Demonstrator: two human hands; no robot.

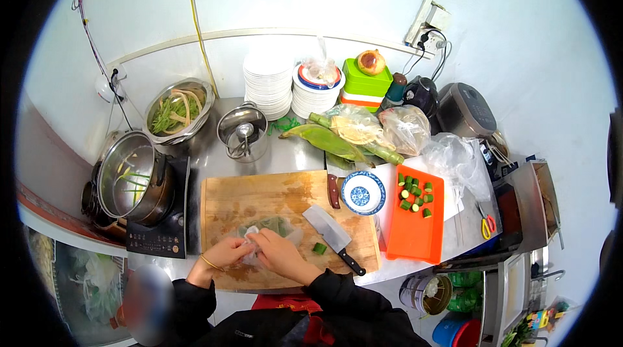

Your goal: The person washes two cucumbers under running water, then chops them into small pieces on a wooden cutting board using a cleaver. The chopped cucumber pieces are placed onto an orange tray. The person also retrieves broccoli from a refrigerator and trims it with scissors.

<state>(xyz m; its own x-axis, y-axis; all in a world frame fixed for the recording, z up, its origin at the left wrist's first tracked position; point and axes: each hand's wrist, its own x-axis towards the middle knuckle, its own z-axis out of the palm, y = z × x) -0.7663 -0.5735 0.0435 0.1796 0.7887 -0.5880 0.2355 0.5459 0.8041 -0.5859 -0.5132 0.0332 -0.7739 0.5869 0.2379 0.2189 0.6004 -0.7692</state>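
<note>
Both of my hands meet over the wooden cutting board [263, 191], at the gathered neck of a clear plastic bag [272, 225]. Green contents show through the bag, but I cannot tell what they are. My left hand [224, 255] pinches the neck from the left, while my right hand [281, 252] grips it from the right. Right of the bag lies a cleaver [328, 228], its black handle towards the board's near right corner. One cut green cucumber-like piece [319, 248] rests between my right wrist and the blade.
An orange tray [413, 240] with several cut pieces stands right, beside a blue-and-white bowl [363, 193]. A pot [130, 181] sits on the induction cooker [155, 240] at left. Behind are a steel pot [243, 133], corn [326, 142] and stacked plates [267, 84]. Scissors [486, 225] lie far right.
</note>
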